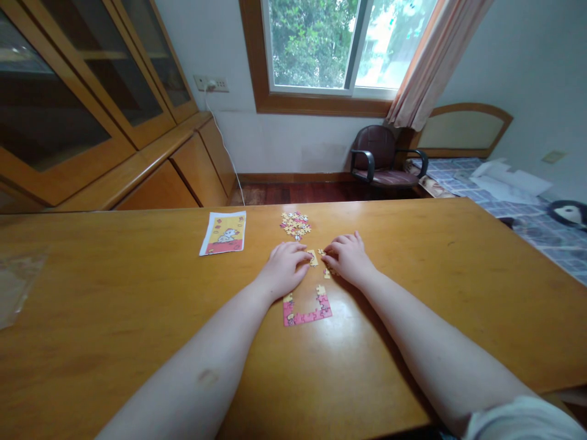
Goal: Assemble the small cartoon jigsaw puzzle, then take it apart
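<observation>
Fingers [302,257] of the left hand [285,267], head view: bent narrow at a small yellow puzzle section [313,259]; right hand [349,258] curled at loose pieces [327,274] just beside it, can't tell if either pinches. Done, by the look of it: mostly pink U-shaped border [307,318] joined on the bench [367,366], nearer the person. Remaining: middle and far side, with a pile of pieces [295,225] unplaced beyond the hands, picture sheet [224,233] to its left.

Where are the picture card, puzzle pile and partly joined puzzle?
Picture card [224,234]: head view, middle of its face.
Puzzle pile [296,226]: head view, middle pieces.
Partly joined puzzle [307,318]: head view, pink bottom strip.
</observation>
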A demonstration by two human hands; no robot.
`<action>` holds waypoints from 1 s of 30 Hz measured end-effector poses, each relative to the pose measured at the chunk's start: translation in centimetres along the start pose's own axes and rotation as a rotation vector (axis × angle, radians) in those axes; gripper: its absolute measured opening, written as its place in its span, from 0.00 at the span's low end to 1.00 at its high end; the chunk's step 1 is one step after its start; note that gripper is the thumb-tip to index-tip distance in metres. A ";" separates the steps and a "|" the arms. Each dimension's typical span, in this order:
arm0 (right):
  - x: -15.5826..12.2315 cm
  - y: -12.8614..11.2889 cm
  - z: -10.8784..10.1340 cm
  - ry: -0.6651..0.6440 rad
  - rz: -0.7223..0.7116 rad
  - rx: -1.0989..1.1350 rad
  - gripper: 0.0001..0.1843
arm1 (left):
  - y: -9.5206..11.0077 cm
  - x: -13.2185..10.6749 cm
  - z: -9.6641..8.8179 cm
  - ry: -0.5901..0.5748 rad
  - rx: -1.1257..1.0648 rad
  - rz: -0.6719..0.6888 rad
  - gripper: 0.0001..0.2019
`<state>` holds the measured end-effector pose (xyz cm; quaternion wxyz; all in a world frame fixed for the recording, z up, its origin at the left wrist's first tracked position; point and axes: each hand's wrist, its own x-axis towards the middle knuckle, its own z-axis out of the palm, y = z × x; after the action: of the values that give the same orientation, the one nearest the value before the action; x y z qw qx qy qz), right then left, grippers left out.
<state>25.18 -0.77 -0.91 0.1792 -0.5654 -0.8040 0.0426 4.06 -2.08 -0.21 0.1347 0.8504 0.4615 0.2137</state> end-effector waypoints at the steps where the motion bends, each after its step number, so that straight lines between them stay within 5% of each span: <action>1: 0.0 -0.1 0.0 -0.008 0.006 -0.001 0.09 | 0.0 0.0 0.0 -0.002 0.002 0.000 0.12; 12: -0.3 -0.4 -0.3 -0.029 -0.088 0.034 0.10 | -0.1 0.0 0.1 -0.002 0.013 0.016 0.12; 30: -0.1 -0.6 -1.3 -0.136 0.053 -0.067 0.08 | -0.3 0.0 0.3 0.010 -0.002 0.016 0.12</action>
<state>25.09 -1.25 0.47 0.1042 -0.5880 -0.8000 0.0587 4.05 -1.93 -0.60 0.1315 0.8529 0.4550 0.2195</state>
